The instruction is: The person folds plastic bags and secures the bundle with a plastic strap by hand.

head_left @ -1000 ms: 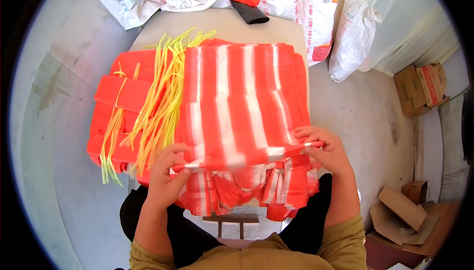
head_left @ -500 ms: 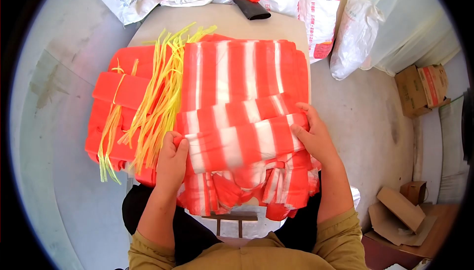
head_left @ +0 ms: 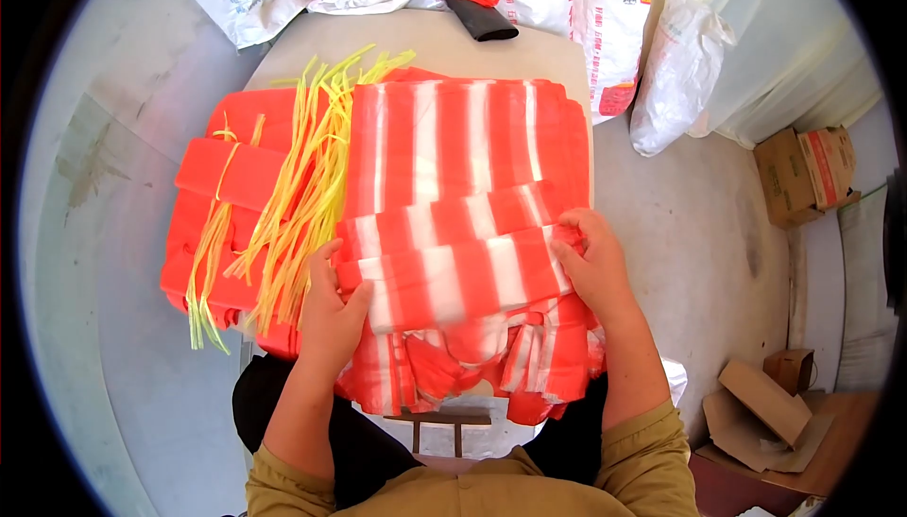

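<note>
Red-and-white striped thin sheeting (head_left: 458, 281): folded band atop its stack, on beige tabletop (head_left: 397, 40) | left hand (head_left: 333, 317): at band's left end, grip unclear | right hand (head_left: 597, 262): pinching right end | yellow plastic strands (head_left: 312, 158): beside stack

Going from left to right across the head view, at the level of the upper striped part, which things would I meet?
Red folded bundle → bunch of yellow strips → red-and-white striped stack → upright white sack → cardboard box.
</note>
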Tool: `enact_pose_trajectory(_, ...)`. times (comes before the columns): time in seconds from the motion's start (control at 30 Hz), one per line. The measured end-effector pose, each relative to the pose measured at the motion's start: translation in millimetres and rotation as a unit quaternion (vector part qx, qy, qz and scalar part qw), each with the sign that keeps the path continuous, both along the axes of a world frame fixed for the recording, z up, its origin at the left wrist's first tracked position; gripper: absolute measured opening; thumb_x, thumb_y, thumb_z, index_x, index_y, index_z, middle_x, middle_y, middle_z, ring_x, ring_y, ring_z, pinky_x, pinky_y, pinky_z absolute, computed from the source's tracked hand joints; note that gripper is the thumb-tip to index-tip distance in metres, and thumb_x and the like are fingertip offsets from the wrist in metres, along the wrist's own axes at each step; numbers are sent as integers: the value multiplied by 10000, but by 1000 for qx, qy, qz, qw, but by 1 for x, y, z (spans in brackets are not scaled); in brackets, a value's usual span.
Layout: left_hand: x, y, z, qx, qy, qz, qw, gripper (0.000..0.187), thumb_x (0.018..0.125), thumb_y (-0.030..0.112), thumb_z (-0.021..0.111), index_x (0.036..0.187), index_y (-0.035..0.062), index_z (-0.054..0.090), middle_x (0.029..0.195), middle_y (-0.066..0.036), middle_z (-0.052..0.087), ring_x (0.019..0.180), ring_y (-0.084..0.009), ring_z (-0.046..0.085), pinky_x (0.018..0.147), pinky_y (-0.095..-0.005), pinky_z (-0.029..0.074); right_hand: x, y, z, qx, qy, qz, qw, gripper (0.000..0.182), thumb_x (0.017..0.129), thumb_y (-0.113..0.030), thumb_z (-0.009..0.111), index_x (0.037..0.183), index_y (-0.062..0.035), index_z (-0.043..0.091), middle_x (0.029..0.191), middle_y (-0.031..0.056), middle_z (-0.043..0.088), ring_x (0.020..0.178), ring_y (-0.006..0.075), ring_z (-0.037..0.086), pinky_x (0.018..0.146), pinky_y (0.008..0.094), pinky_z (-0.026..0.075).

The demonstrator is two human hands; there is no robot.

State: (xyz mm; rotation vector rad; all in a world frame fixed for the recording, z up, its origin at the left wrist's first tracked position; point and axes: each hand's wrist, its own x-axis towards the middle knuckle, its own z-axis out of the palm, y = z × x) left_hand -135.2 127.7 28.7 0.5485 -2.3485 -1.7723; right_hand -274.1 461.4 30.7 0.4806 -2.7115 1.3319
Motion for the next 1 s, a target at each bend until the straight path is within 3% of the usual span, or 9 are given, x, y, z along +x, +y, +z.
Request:
enact_pose_trajectory(0.07, 0, -1, -1, 28, 6, -1, 1000, 602, 944, 12, 662, 1488, 55, 410, 1329, -205, 567, 1072, -261, 650, 927, -366, 552, 3, 0, 6, 46, 19, -17, 999, 317, 894, -142, 735, 1174, -9, 663, 1254, 164, 650, 1103, 338, 646, 927, 407, 530)
enact_pose_trajectory(0.13, 2, 1, 10, -179, -6, 13, 984, 607, 900, 83, 733, 1450, 50, 477, 1318, -206, 568, 1104, -315, 630, 984, -426, 519, 11, -4, 27, 131, 48, -56, 989, 313, 888, -122, 747, 1172, -20, 663, 1294, 141, 636, 1152, 325, 630, 969, 400, 517)
enact_pose_trajectory(0.23, 10, 8, 27, -399, 41, -22, 916, 605, 813, 161, 806, 1368, 69, 585, 1360, -194, 571, 1224, -341, 590, 1033, -467, 486, 13, -7, 29, 180, 182, 49, 965, 370, 857, -141, 774, 1204, -55, 679, 1389, 124, 610, 1221, 362, 609, 1030, 472, 496)
enact_pose_trajectory(0.27, 11, 13, 30, -457, 67, -43, 886, 602, 779, 182, 825, 1337, 80, 622, 1384, -188, 572, 1276, -340, 575, 1043, -473, 478, 18, -13, 31, 176, 173, 136, 959, 408, 848, -146, 781, 1233, -66, 675, 1422, 115, 595, 1265, 358, 588, 1062, 486, 475)
enact_pose_trajectory(0.33, 6, 24, 32, -447, 134, -191, 863, 628, 758, 184, 829, 1347, 94, 630, 1416, -179, 569, 1333, -362, 540, 1084, -518, 448, 30, -34, 37, 165, 151, 305, 926, 484, 828, -157, 794, 1290, -87, 666, 1490, 96, 565, 1354, 352, 547, 1127, 513, 434)
enact_pose_trajectory(0.37, 3, 30, 32, -438, 167, -263, 843, 641, 747, 185, 831, 1351, 101, 634, 1432, -175, 568, 1361, -374, 522, 1105, -540, 434, 35, -39, 37, 185, 135, 307, 924, 524, 822, -162, 797, 1321, -95, 651, 1511, 91, 552, 1390, 347, 516, 1150, 517, 413)
enact_pose_trajectory(0.53, -2, 40, 26, -465, 108, -273, 835, 687, 735, 179, 828, 1386, 111, 620, 1493, -145, 563, 1414, -348, 510, 1142, -550, 418, 33, -32, 38, 234, 55, 289, 927, 673, 796, -194, 810, 1428, -117, 592, 1575, 91, 511, 1505, 319, 407, 1220, 519, 336)
enact_pose_trajectory(0.87, -3, 24, 28, -456, 64, -242, 854, 681, 690, 92, 762, 1348, 21, 603, 1498, -187, 564, 1414, -369, 513, 1139, -565, 413, 20, -28, 43, 259, 71, 280, 922, 658, 730, -93, 722, 1380, -74, 622, 1510, 121, 568, 1451, 309, 468, 1191, 483, 369)
enact_pose_trajectory(1.0, -6, 18, 35, -492, 48, -251, 832, 714, 725, 151, 797, 1405, 76, 589, 1497, -193, 561, 1395, -371, 528, 1122, -573, 423, 18, -34, 41, 243, 123, 270, 924, 584, 736, -122, 763, 1301, -49, 635, 1407, 129, 617, 1342, 329, 544, 1108, 481, 423)
